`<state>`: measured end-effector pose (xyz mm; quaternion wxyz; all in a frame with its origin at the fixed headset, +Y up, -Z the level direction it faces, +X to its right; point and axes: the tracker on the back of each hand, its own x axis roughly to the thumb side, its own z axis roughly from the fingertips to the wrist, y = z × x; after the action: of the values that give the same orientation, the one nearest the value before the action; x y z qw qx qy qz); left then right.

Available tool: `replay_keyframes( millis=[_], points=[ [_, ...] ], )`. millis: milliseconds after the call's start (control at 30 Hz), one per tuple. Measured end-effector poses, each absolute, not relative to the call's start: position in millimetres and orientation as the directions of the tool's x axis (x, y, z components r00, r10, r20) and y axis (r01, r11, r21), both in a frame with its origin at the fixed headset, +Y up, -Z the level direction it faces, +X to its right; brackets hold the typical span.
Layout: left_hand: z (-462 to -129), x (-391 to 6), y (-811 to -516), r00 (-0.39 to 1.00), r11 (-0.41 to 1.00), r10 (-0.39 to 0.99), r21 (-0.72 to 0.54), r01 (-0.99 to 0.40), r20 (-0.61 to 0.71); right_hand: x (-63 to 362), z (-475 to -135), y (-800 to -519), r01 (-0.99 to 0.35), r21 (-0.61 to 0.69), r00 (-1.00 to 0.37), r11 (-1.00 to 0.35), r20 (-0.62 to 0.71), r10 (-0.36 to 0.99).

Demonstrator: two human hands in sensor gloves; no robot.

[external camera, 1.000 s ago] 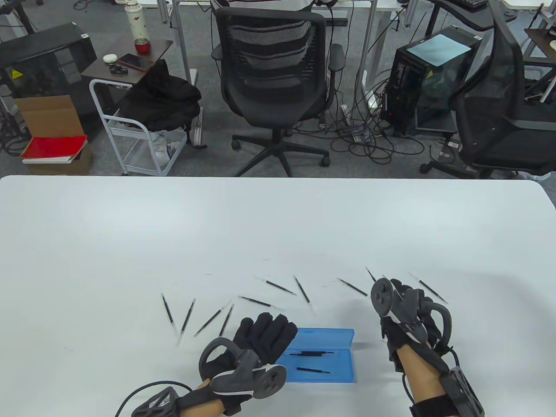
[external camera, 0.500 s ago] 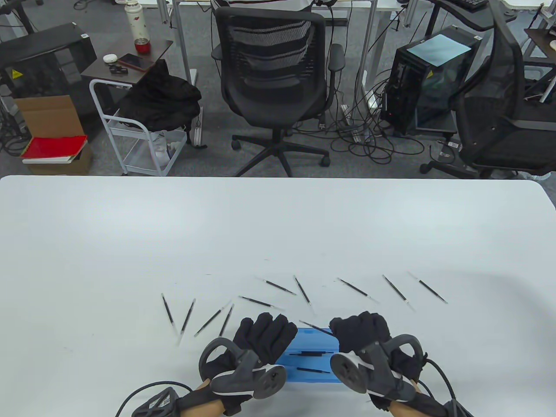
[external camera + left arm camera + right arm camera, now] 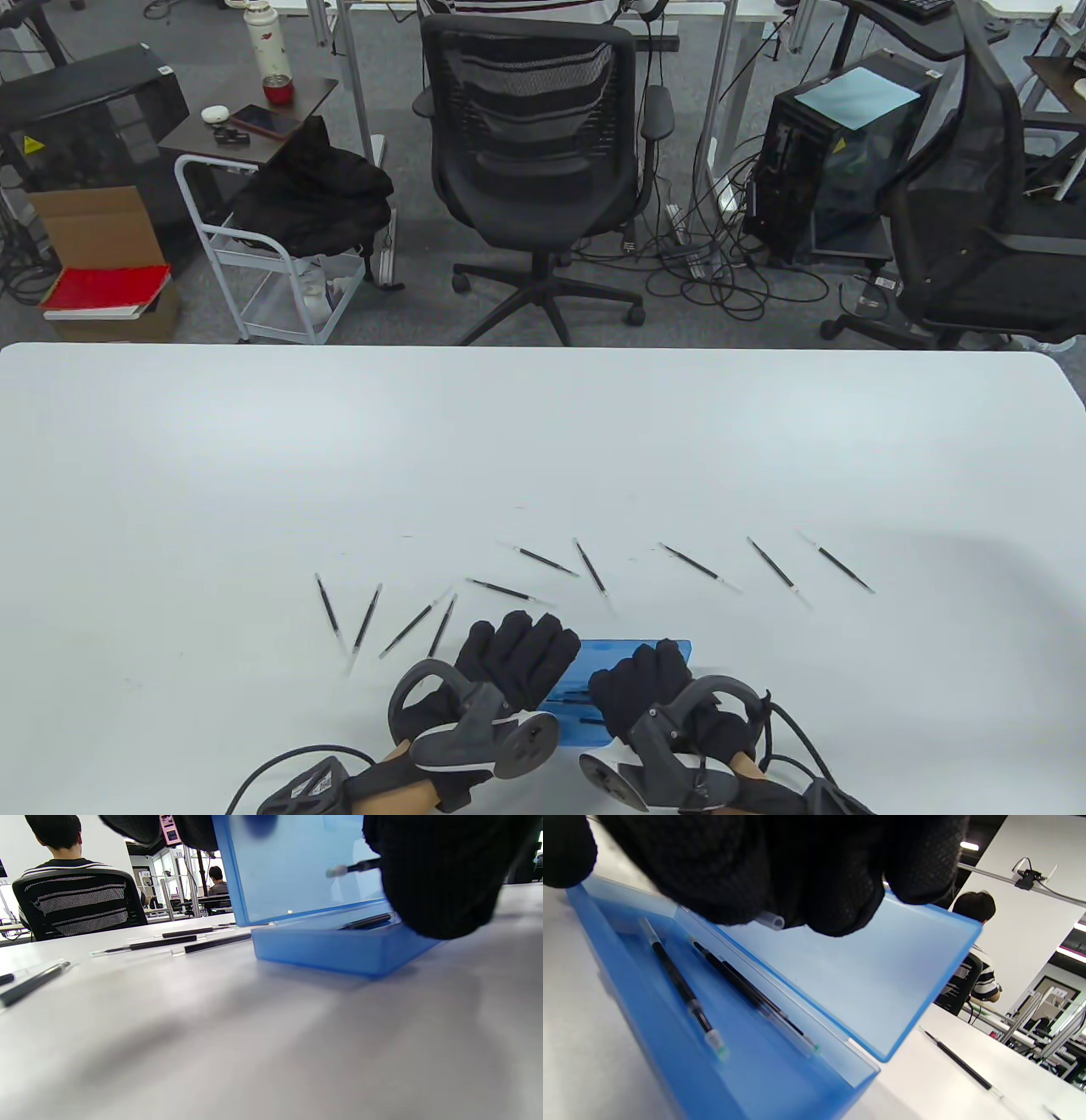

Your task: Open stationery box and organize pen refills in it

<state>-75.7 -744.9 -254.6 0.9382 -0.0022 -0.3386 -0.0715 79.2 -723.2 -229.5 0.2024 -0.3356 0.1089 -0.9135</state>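
The blue stationery box (image 3: pixel 672 652) lies open near the table's front edge, its lid (image 3: pixel 292 870) standing up. My left hand (image 3: pixel 509 662) is at the box's left end and holds the lid's upper edge with its fingers (image 3: pixel 191 830). My right hand (image 3: pixel 640 689) hovers over the tray and pinches a pen refill (image 3: pixel 356 866), whose clear tube end (image 3: pixel 774 921) pokes out from its fingers. A few black refills (image 3: pixel 678 984) lie along the tray floor. Several loose refills (image 3: pixel 590 564) are strewn in a row on the table behind the box.
The white table (image 3: pixel 543 441) stretches far behind the refills. The loose refills run from the left (image 3: pixel 327 604) to the right (image 3: pixel 836 562). An office chair (image 3: pixel 534 161) stands beyond the far edge. A seated person (image 3: pixel 63 840) shows in the background.
My right hand came back from the refills at the far right with one refill and now hovers over the open box. My left hand has stayed on the lid.
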Motion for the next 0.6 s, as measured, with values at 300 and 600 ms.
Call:
replay_keyframes(
  millis=[300,600],
  points=[
    [-253.8,-75.4,-744.8,0.759,0.989,-0.142,0.054,0.141,0.636,69.2,-223.4,-740.0,0.325,-0.349,-0.660,-0.879,0.582,-0.475],
    [-253.5,-75.2,-744.6,0.759,0.989,-0.142,0.053,0.141,0.636,67.9,-224.8,-740.0,0.312,-0.319,-0.682,-0.895,0.582,-0.444]
  ],
)
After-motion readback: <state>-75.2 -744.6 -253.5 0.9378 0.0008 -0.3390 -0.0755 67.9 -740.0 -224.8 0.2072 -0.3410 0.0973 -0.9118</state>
